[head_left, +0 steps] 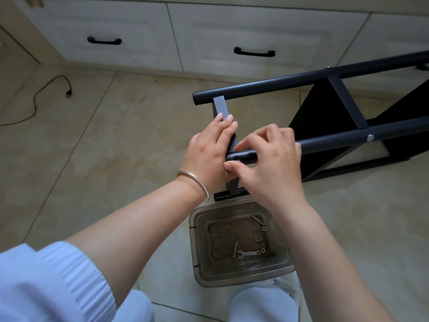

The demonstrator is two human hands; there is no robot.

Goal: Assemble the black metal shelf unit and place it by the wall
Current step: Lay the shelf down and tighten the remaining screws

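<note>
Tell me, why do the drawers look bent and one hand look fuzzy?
Head view: the wide lens curves the drawers near the edges; the right hand shows motion blur at its fingers, while the left hand looks sharper; the light is soft, with no harsh glare.

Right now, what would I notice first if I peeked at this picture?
Two hands meet in the middle: the left hand holds a grey crossbar while the right hand pinches something small at a black tube of the shelf frame lying on the floor. Below them, a clear plastic tray holds a small wrench and nuts.
</note>
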